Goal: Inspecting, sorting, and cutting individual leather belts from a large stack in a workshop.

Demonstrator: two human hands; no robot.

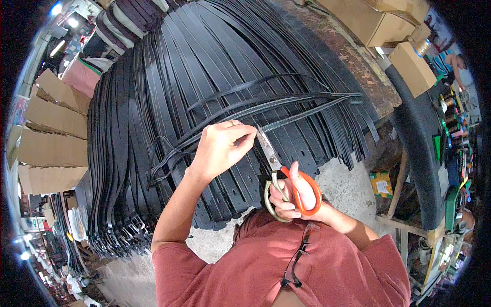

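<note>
My right hand grips a pair of scissors, one handle loop orange and the other cream. Its thumb passes through the orange loop, and the blades point away from me, close together. The blade tips reach the fingertips of my left hand. Those fingers are pinched; whatever is between them is too small to make out. Beneath both hands spread many black belts, laid side by side in a thick layer. Several narrow black straps lie crosswise over them, just beyond my left hand.
Metal buckles hang in a cluster at the lower left. Cardboard boxes stand at the left, and another carton sits at the far right. Spools and tools crowd a dark bench on the right. Another person is beyond it.
</note>
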